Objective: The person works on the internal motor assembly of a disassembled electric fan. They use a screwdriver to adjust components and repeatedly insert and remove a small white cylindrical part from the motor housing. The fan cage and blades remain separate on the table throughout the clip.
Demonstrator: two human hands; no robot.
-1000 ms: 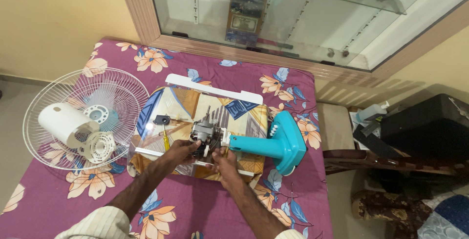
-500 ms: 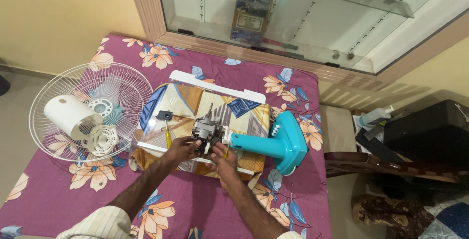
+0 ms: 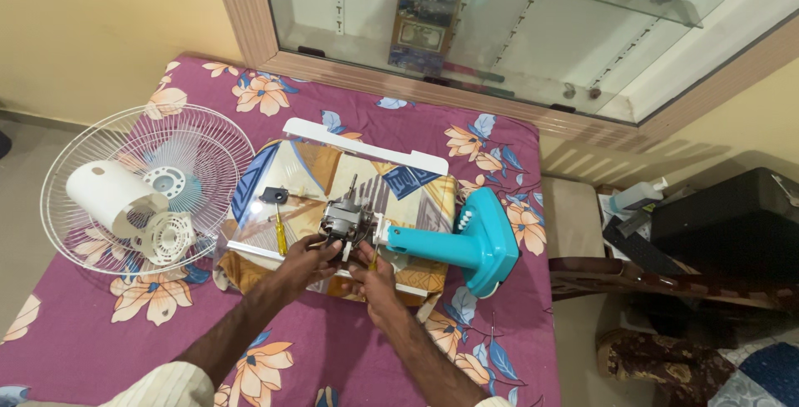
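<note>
Both my hands are on the bare fan motor (image 3: 343,222), mid-bed on the patterned tray (image 3: 250,182) near its front edge. Left hand (image 3: 304,261) grips the motor's underside; right hand (image 3: 372,272) is closed on a small yellow-handled tool at the joint where the motor meets the teal fan stand (image 3: 466,240). A yellow screwdriver (image 3: 280,234) lies on the tray just left of the motor. White wire fan guard (image 3: 200,145) with rear housing (image 3: 108,195) sits at the bed's left edge.

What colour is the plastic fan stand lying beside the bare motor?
Turquoise blue, seen best in the head view: the plastic fan stand.
</note>
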